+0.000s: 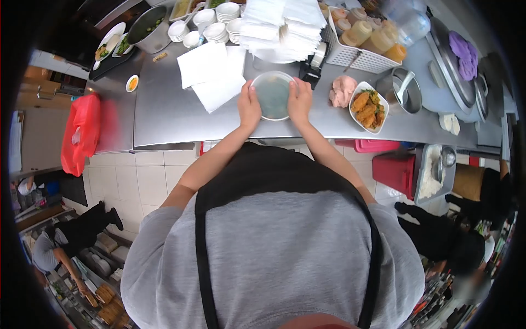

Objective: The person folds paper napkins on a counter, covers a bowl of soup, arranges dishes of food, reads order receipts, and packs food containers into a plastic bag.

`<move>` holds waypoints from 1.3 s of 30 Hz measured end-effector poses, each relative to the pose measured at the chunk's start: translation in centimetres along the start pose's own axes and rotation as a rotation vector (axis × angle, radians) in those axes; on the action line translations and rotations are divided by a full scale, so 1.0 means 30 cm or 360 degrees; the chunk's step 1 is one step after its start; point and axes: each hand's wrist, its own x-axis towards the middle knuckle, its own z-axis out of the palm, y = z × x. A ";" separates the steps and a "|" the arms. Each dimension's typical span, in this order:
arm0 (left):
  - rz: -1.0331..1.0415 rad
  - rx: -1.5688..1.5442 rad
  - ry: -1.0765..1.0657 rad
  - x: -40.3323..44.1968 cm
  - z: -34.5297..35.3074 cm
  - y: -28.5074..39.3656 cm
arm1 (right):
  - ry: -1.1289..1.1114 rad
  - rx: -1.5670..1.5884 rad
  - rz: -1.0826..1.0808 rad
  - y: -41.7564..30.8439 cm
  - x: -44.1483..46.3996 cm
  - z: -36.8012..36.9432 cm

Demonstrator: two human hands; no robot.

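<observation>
In the head view, a round, lidded translucent plastic container [272, 97] stands on the steel counter in front of me. My left hand [249, 105] is wrapped round its left side, and my right hand [300, 102] grips the right side. What lies inside is blurred by the cloudy lid. White paper sheets [211, 74] lie just left of my left hand. To the right of my right hand are a crumpled pink cloth [343, 91] and a white dish of fried food [369, 108].
Behind the container rise stacked white paper bags [282, 30], stacked small bowls [216, 32] and a white basket of sauce bottles [356, 57]. A metal pot [411, 101] stands to the right, a red plastic bag [81, 134] at left. Other people [52, 247] work behind me.
</observation>
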 end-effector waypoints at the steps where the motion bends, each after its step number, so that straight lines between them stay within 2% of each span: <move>1: 0.0003 0.0044 -0.0019 -0.002 -0.005 -0.002 | -0.0029 -0.0065 -0.0043 -0.004 -0.006 -0.012; 4: 0.0167 0.0113 0.0028 0.035 -0.011 0.017 | -0.0105 -0.0055 -0.0108 -0.007 0.009 -0.038; 5: 0.0074 0.0114 -0.0126 0.055 -0.024 0.024 | -0.0089 -0.0058 -0.0103 0.000 0.022 -0.047; 6: -0.0026 0.0119 -0.0274 0.064 -0.034 0.042 | -0.0218 0.0028 -0.0162 0.012 0.035 -0.060; 7: -0.0029 0.0123 -0.0276 0.071 -0.029 0.038 | -0.0354 0.0115 -0.0222 0.022 0.043 -0.068; 9: 0.0206 0.0230 -0.0507 0.088 -0.017 0.028 | -0.0475 0.0082 -0.0256 0.020 0.060 -0.074; 13: 0.0173 0.0350 -0.0567 0.109 -0.020 0.011 | -0.0749 0.0000 -0.0343 -0.004 0.109 -0.082; 17: 0.0008 0.0378 -0.0664 0.122 -0.017 0.006 | -0.0781 0.0137 -0.0246 0.018 0.115 -0.061; 20: -0.0049 0.0373 -0.0672 0.117 -0.015 0.021 | -0.0750 0.0243 -0.0177 0.036 0.109 -0.046; 23: -0.0045 0.0369 -0.0643 0.107 -0.015 0.037 | -0.0728 0.0118 -0.0230 0.038 0.108 -0.051; 25: -0.0007 0.0351 -0.0625 0.114 -0.007 0.034 | -0.0458 0.0172 -0.0351 -0.001 0.097 -0.089; 26: 0.0291 0.0485 -0.0469 0.123 -0.003 0.018 | -0.0445 0.0168 -0.0365 -0.002 0.100 -0.115; 27: 0.0587 0.0617 -0.0304 0.137 0.001 0.012 | -0.0241 0.0175 -0.0188 0.005 0.109 -0.151; 28: 0.0601 0.0613 -0.0299 0.156 0.011 0.037 | -0.0041 0.0185 -0.0009 0.020 0.123 -0.182; 29: 0.0736 0.0530 -0.0293 0.180 0.032 0.063 | -0.0030 0.0186 -0.0016 0.055 0.148 -0.197; 31: 0.0878 0.0439 -0.0310 0.199 0.093 0.135 | 0.0117 0.0300 0.0239 0.164 0.197 -0.190; 32: 0.0610 0.0514 -0.0715 0.198 0.145 0.181 | 0.0140 0.0293 0.0245 0.186 0.219 -0.174; 33: 0.0334 0.0586 -0.1115 0.203 0.191 0.207 | -0.0072 0.0395 0.0437 0.199 0.243 -0.154; 34: 0.0353 0.0579 -0.1135 0.228 0.245 0.176 | -0.0284 0.0500 0.0624 0.203 0.266 -0.143; 36: 0.0324 0.0775 -0.1685 0.289 0.363 0.053 | -0.0321 0.0584 0.0746 0.192 0.296 -0.145; 38: 0.0240 0.0595 -0.1710 0.319 0.390 0.005 | -0.0317 0.0818 0.0868 0.166 0.305 -0.152; 39: 0.0142 0.0412 -0.1720 0.323 0.397 -0.005 | -0.0023 0.0793 0.0899 0.052 0.286 -0.189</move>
